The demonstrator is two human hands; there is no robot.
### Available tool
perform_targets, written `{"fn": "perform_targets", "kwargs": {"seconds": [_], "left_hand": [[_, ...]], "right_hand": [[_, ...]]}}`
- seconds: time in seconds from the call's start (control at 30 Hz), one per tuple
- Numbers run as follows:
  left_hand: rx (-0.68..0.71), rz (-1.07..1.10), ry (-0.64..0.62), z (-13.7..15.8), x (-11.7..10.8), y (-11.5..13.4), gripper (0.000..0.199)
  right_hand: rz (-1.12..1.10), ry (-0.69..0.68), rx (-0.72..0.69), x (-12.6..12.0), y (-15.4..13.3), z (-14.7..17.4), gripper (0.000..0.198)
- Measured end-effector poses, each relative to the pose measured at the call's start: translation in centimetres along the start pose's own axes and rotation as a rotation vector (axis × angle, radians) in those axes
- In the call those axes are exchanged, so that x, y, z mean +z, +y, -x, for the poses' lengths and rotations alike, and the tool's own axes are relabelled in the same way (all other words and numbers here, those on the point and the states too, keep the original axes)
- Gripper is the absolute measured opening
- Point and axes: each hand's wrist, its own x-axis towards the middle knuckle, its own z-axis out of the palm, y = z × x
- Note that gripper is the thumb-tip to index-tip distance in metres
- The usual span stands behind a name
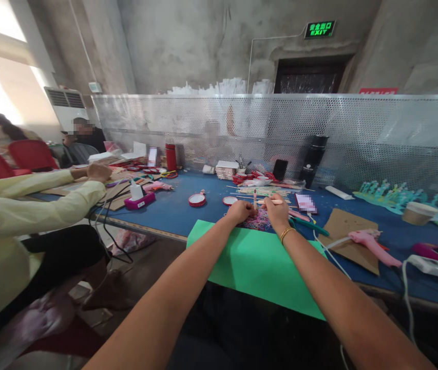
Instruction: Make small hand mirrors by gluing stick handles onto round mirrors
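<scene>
My left hand (242, 211) is closed at the table's near edge, its fingertips at the base of a thin pinkish stick (255, 198) that stands upright with a dark tip. Close beside it, my right hand (277, 215) grips a pale pen-like stick (274, 201), its end pointing left toward the upright one. Below both hands lies a tangle of pink and purple strands (258, 221). A green sheet (257, 262) hangs over the edge beneath my forearms. Fine detail at the fingertips is too small to make out.
Round red-rimmed tins (197, 200) sit left on the blue table (172, 205). A pink glue gun (370, 244) rests on cardboard (342, 226) at right, with cables nearby. A black bottle (314, 160) stands by the perforated screen (188, 123). A co-worker's yellow sleeves (64, 203) reach in at left.
</scene>
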Motion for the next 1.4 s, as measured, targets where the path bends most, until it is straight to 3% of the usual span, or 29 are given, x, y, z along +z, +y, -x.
{"fn": "perform_targets", "kwargs": {"seconds": [0.23, 0.43, 0.67, 0.87, 1.4], "left_hand": [[0.02, 0.001, 0.011, -0.01, -0.01, 0.01, 0.031], [0.001, 0.022, -0.005, -0.25, 0.16, -0.35, 0.026], [-0.007, 0.048, -0.027, -0.1, 0.05, -0.19, 0.025], [-0.01, 0.031, -0.007, -0.18, 0.11, -0.24, 0.023], [-0.002, 0.02, -0.012, -0.49, 0.28, -0.67, 0.024]], "right_hand": [[0.025, 0.051, 0.012, -0.08, -0.03, -0.02, 0.018], [-0.012, -0.019, -0.006, -0.03, -0.24, 0.11, 0.016], [0.016, 0.035, 0.015, -0.11, 0.03, -0.07, 0.017], [-0.026, -0.025, 0.008, 0.01, -0.27, 0.11, 0.016], [-0.005, 0.039, 0.025, 0.02, 0.14, -0.18, 0.018]]}}
